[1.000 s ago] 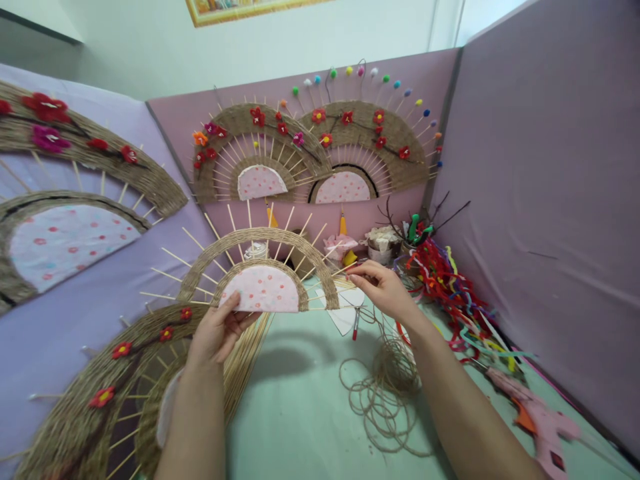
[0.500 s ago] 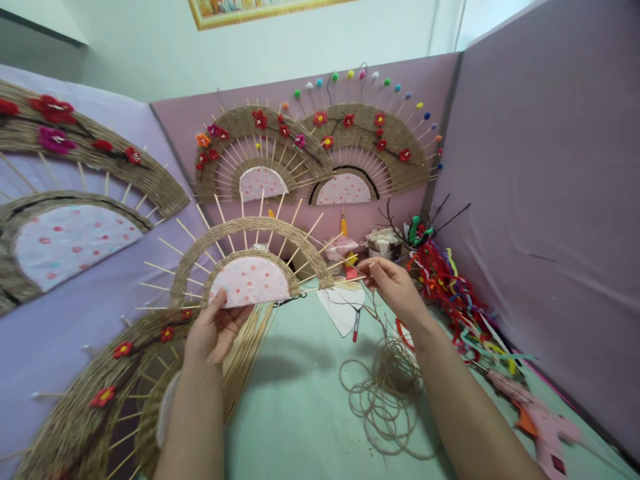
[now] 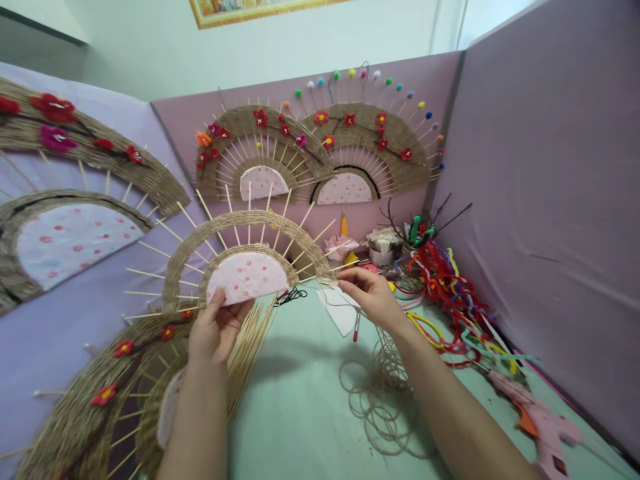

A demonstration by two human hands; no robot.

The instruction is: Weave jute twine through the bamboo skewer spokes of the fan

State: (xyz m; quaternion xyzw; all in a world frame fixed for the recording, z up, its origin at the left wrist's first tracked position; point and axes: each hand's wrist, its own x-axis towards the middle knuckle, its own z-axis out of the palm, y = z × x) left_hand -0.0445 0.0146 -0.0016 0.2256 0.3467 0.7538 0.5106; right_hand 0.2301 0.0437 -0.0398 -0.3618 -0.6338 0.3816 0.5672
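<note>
My left hand (image 3: 216, 333) grips the flat lower edge of a half-round fan (image 3: 250, 272), thumb on its white centre with pink dots. Thin wooden sticks radiate from that centre through two woven twine bands. At the fan's right end, my right hand (image 3: 370, 297) has its fingers pinched on a strand of jute twine, close to the outer band's lower end. Loose coils of jute twine (image 3: 383, 393) lie on the table below this hand. The exact spot of the pinch is partly hidden by the fingers.
Finished fans (image 3: 380, 143) with red flowers hang on the back panel, others stand at left. Thin sticks (image 3: 247, 353) lie under the fan. White paper (image 3: 337, 310), a red pen (image 3: 357, 328), bright pipe cleaners (image 3: 440, 287) and a pink glue gun (image 3: 543, 417) are on the table.
My right hand has moved left and slightly down with the twine, up to the outer band's right end. In my left hand the fan has tilted, its right side higher.
</note>
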